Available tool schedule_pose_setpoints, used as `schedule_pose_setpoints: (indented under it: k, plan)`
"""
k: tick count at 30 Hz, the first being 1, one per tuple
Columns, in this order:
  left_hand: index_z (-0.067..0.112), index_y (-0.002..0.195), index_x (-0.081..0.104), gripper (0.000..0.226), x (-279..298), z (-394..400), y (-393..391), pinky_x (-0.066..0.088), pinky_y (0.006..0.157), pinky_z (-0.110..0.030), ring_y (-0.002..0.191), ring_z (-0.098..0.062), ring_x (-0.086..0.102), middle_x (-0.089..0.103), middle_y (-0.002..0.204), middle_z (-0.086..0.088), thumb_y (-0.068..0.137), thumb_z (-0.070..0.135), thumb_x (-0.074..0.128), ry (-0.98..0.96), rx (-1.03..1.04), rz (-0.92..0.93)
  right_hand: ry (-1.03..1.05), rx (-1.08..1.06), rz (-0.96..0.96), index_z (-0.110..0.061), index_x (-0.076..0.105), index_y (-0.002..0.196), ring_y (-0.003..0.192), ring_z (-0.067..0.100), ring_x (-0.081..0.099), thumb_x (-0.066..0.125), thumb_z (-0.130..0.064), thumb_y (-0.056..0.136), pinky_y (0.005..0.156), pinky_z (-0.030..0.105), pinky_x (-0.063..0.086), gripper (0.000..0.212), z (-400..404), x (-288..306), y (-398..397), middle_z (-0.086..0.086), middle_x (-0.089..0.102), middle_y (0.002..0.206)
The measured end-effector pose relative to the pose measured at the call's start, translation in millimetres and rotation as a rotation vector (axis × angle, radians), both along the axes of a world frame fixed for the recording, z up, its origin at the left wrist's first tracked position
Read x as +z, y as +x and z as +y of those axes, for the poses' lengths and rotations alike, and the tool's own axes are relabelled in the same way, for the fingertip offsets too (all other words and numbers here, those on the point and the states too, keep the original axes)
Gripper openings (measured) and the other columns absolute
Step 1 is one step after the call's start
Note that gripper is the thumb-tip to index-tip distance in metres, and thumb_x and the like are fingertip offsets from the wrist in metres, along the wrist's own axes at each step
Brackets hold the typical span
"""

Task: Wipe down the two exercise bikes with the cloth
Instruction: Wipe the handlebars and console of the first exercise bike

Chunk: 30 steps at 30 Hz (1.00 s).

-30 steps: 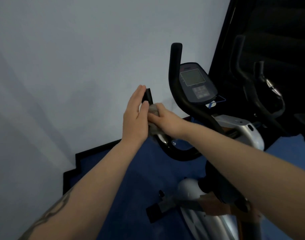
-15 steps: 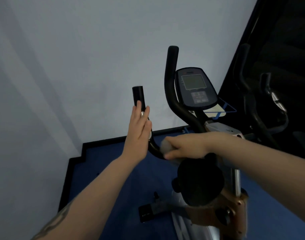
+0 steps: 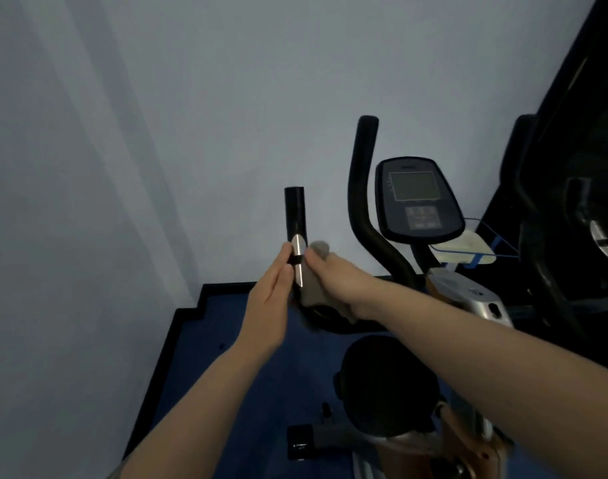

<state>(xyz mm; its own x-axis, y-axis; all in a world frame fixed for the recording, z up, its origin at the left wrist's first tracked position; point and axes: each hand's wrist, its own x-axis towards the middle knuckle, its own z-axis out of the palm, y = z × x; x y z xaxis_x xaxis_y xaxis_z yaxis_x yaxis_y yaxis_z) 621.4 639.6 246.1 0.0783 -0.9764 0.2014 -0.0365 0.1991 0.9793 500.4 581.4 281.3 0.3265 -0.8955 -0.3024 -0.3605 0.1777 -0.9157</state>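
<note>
Pale grey wall (image 3: 157,133) fills the far and left of the scene, with blue floor (image 3: 233,357) edged in black below it. An exercise bike (image 3: 392,385) stands at centre right, its black saddle near the camera, and its console (image 3: 416,198) with a dim screen faces back from behind the bars. A second, darker bike (image 3: 572,216) stands at the far right, partly cut off by the frame edge. Two black handlebar grips rise from the nearer bike: a tall curved one (image 3: 363,188) and a shorter left grip (image 3: 295,216) with a silver contact strip. The left hand (image 3: 271,299) lies flat, fingers straight and together, its fingertips touching the left side of that shorter grip. The right hand (image 3: 340,281) curls round a grey cloth (image 3: 318,271), holding it against the right side of the same grip, just below the strip; the cloth bunches up above the knuckles and hangs below the palm.
</note>
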Motion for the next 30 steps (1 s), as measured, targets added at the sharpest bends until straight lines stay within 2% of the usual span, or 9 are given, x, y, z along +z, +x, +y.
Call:
schedule_pose_setpoints:
  k: [2, 4, 7, 11, 15, 17, 23, 27, 30]
  plan:
    - [0.036, 0.132, 0.049, 0.032, 5.9, 0.5, 6.1, 0.038, 0.092, -0.004, 0.12, 0.011, 0.05, 0.056, 0.13, 0.022, 0.104, 0.028, 0.036, 0.017, 0.026, -0.009, 0.265, -0.204, -0.388, -0.006, 0.055, 0.116, 0.101, 0.024, 0.059, 0.034, -0.044, 0.103, 0.099, 0.037, 0.047, 0.045, -21.0, 14.5, 27.2, 0.014, 0.061, 0.099]
    - [0.039, 0.128, 0.053, 0.03, 9.7, 0.2, 12.9, 0.039, 0.094, -0.007, 0.119, 0.008, 0.053, 0.061, 0.122, 0.026, 0.104, 0.033, 0.036, 0.02, 0.022, -0.056, 0.297, -0.299, -0.523, -0.008, 0.057, 0.112, 0.096, 0.024, 0.059, 0.036, -0.044, 0.103, 0.1, 0.039, 0.047, 0.043, -36.0, 20.6, 37.3, 0.014, 0.06, 0.098]
    - [0.035, 0.136, 0.053, 0.038, 10.7, 0.2, 19.3, 0.038, 0.102, -0.013, 0.124, 0.005, 0.051, 0.06, 0.129, 0.023, 0.103, 0.042, 0.036, 0.022, -0.011, -0.126, 0.242, -0.276, -0.494, -0.01, 0.055, 0.126, 0.106, 0.027, 0.064, 0.038, -0.059, 0.097, 0.099, 0.042, 0.05, 0.059, -26.2, 5.5, 31.1, 0.015, 0.065, 0.118]
    - [0.028, 0.139, 0.052, 0.039, 4.9, -2.0, 21.4, 0.037, 0.105, -0.013, 0.123, 0.008, 0.049, 0.057, 0.134, 0.017, 0.104, 0.036, 0.037, 0.017, 0.039, -0.181, 0.179, -0.198, -0.369, -0.009, 0.06, 0.115, 0.087, 0.022, 0.071, 0.03, -0.067, 0.094, 0.073, 0.03, 0.057, 0.069, -34.5, 9.4, 26.0, 0.012, 0.071, 0.1]
    - [0.033, 0.137, 0.049, 0.035, 10.8, -7.8, 24.8, 0.033, 0.096, 0.0, 0.122, 0.012, 0.047, 0.054, 0.132, 0.024, 0.104, 0.036, 0.038, 0.032, 0.03, -0.227, 0.082, -0.283, -0.488, -0.006, 0.053, 0.124, 0.08, 0.024, 0.07, 0.024, -0.066, 0.096, 0.077, 0.034, 0.058, 0.073, -61.7, 39.3, 44.3, 0.013, 0.072, 0.092]
    - [0.033, 0.134, 0.052, 0.032, 15.6, -11.7, 28.8, 0.034, 0.093, 0.0, 0.119, 0.013, 0.049, 0.056, 0.128, 0.024, 0.104, 0.034, 0.038, 0.015, 0.045, -0.22, -0.114, -0.23, -0.38, -0.009, 0.046, 0.125, 0.076, 0.019, 0.067, 0.023, -0.057, 0.1, 0.07, 0.031, 0.057, 0.059, -48.2, 29.3, 46.7, 0.009, 0.07, 0.091]
    - [0.023, 0.135, 0.054, 0.035, 18.9, -23.6, 30.2, 0.042, 0.098, -0.013, 0.117, 0.001, 0.056, 0.06, 0.127, 0.016, 0.105, 0.03, 0.039, -0.035, 0.037, -0.2, -0.418, -0.16, -0.125, -0.013, 0.037, 0.131, 0.087, 0.02, 0.056, 0.031, -0.036, 0.105, 0.09, 0.042, 0.049, 0.035, -61.3, 40.8, 48.7, 0.012, 0.06, 0.107]
    - [0.028, 0.113, 0.064, 0.027, 16.7, -29.1, 33.0, 0.043, 0.08, -0.006, 0.099, 0.004, 0.061, 0.067, 0.107, 0.018, 0.104, 0.028, 0.038, -0.023, 0.173, -0.203, -0.664, -0.344, 0.38, -0.014, 0.017, 0.151, 0.12, 0.025, 0.047, 0.04, -0.033, 0.103, 0.091, 0.039, 0.043, 0.057, -45.1, 34.2, 76.3, 0.01, 0.041, 0.139]
    - [0.03, 0.103, 0.064, 0.029, 16.5, -33.6, 40.0, 0.041, 0.071, -0.004, 0.093, 0.004, 0.063, 0.066, 0.105, 0.019, 0.105, 0.027, 0.035, -0.005, 0.266, -0.179, -0.562, -0.246, 0.49, -0.009, 0.007, 0.152, 0.117, 0.03, 0.05, 0.043, -0.032, 0.101, 0.088, 0.038, 0.043, 0.066, -35.8, 23.9, 65.3, 0.013, 0.042, 0.14]
